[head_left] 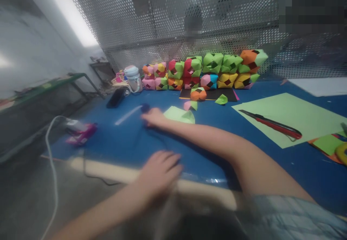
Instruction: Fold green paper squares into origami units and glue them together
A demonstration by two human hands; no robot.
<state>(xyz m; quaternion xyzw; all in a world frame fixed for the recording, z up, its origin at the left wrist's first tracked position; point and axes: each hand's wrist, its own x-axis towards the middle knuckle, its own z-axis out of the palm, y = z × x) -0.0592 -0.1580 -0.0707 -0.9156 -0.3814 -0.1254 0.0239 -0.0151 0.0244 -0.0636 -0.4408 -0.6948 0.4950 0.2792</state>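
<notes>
Left hand (159, 171), fingers spread and empty, braces sensibly on the tabletop's (121, 142) near edge while the right hand (153, 117) reaches a small dark thing (145, 107), finger grip too blurred to tell.

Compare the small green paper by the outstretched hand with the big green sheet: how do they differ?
The small green paper is folded, one corner raised; the big green sheet lies flat. The small paper is far smaller than the big sheet. A red cutter lies on the big sheet; the small paper bears nothing and sits beside the right hand. Both are light green, on the blue table.
</notes>
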